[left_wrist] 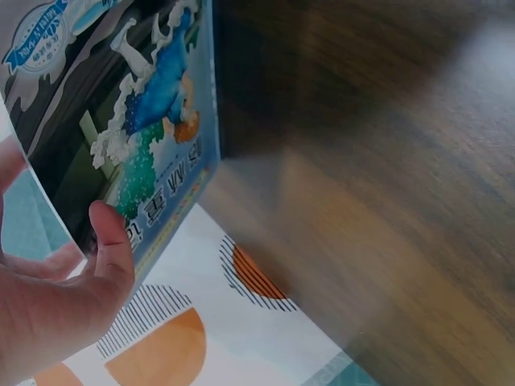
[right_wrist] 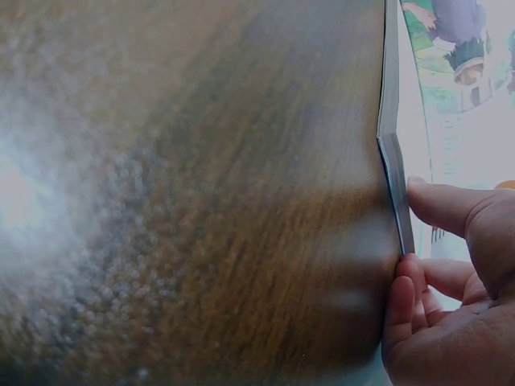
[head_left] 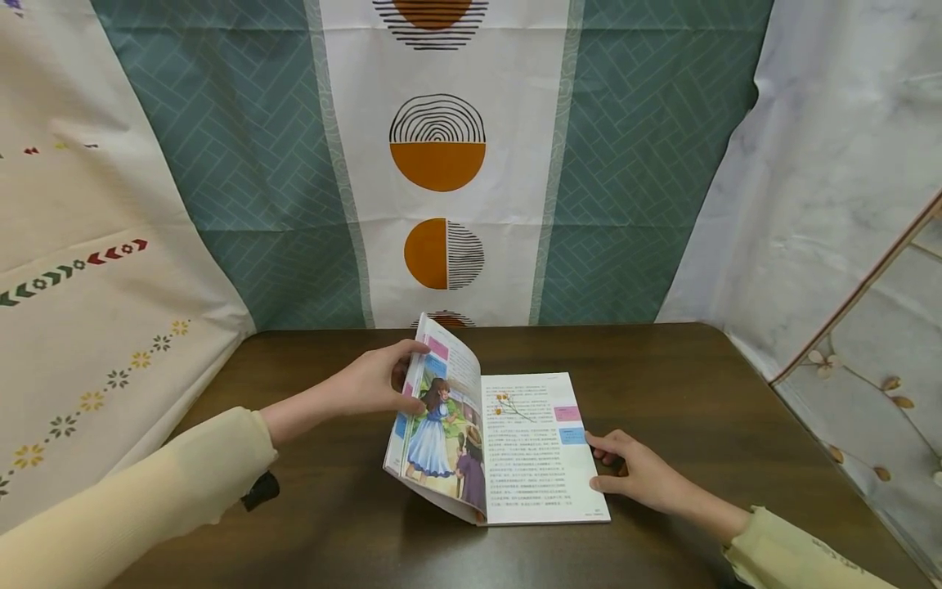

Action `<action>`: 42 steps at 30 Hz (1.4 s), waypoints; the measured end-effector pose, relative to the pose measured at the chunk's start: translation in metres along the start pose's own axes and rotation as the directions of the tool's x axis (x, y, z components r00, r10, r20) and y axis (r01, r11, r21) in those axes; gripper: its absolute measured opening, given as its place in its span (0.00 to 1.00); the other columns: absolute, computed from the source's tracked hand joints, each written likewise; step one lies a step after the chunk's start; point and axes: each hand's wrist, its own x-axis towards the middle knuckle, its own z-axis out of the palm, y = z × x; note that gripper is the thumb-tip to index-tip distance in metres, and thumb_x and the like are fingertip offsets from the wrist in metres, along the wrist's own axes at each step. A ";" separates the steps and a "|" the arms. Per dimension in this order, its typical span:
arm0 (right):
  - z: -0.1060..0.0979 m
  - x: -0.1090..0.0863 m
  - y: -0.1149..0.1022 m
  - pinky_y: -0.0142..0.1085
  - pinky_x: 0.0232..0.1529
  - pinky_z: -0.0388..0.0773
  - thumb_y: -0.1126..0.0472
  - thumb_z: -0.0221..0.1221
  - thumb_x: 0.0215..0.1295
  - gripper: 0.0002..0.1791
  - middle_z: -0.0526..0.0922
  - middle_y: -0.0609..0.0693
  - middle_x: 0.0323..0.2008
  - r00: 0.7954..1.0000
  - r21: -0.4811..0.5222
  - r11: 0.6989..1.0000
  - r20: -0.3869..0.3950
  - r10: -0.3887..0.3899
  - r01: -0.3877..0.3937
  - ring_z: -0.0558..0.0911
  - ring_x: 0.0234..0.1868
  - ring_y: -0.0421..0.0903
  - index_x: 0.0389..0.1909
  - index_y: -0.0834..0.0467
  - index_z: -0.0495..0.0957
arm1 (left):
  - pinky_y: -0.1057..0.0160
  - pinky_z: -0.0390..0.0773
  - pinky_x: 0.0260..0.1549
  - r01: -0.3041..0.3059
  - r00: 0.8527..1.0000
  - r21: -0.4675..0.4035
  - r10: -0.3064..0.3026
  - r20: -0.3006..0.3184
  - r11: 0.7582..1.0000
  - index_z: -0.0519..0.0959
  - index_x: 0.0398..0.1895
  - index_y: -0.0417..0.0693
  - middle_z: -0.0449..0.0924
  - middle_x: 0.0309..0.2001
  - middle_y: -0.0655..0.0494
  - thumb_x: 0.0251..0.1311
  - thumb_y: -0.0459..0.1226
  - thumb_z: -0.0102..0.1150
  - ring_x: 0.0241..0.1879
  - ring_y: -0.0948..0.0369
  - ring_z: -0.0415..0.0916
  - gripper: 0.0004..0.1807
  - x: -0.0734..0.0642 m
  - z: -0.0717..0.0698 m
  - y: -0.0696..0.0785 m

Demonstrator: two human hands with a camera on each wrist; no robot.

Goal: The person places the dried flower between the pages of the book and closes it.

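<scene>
An open book (head_left: 526, 483) lies on the brown table, its left half lifted at a slant from the spine. My left hand (head_left: 379, 380) grips the outer edge of that raised half, thumb on the illustrated cover (left_wrist: 149, 96) in the left wrist view. On the lifted page is a picture of a figure in a blue dress (head_left: 432, 433). A thin sprig with small orange flowers (head_left: 508, 405) lies on the right page, over the printed text. My right hand (head_left: 640, 470) pinches the right edge of the book; in the right wrist view the thumb (right_wrist: 447, 205) presses the page side and the fingers curl at the cover side.
The dark wooden table (head_left: 684, 384) extends around the book on both sides. Behind it hangs a green and white patterned curtain (head_left: 449, 204). Pale cloth (head_left: 96, 327) drapes along the left side, and a marbled cloth (head_left: 824, 204) along the right. A black object (head_left: 261, 491) shows below the left sleeve.
</scene>
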 end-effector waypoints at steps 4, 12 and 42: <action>0.001 -0.001 0.001 0.28 0.35 0.69 0.53 0.68 0.60 0.40 0.72 0.51 0.44 1.000 0.004 1.000 -0.007 -0.013 0.013 0.68 0.42 0.36 0.68 0.70 0.66 | 0.63 0.82 0.42 -0.025 1.000 -0.003 0.025 0.003 1.000 0.67 0.67 0.44 0.80 0.47 0.48 0.48 0.43 0.75 0.39 0.59 0.78 0.42 0.003 0.000 0.009; 0.001 -0.002 0.001 0.27 0.35 0.68 0.53 0.67 0.61 0.40 0.72 0.51 0.45 1.000 0.018 0.999 -0.011 -0.029 0.030 0.68 0.42 0.35 0.68 0.70 0.66 | 0.65 0.69 0.32 -0.070 0.998 0.082 0.070 0.004 0.994 0.77 0.56 0.48 0.69 0.31 0.51 0.50 0.46 0.73 0.36 0.56 0.71 0.29 0.010 -0.001 0.022; 0.002 -0.004 -0.003 0.28 0.34 0.68 0.53 0.67 0.61 0.39 0.72 0.51 0.45 0.999 0.014 0.999 -0.013 -0.045 0.045 0.68 0.41 0.37 0.68 0.71 0.66 | 0.62 0.79 0.53 -0.411 0.896 0.123 0.375 0.235 0.903 0.77 0.53 0.53 0.73 0.49 0.51 0.69 0.36 0.56 0.48 0.60 0.73 0.12 0.042 -0.014 0.024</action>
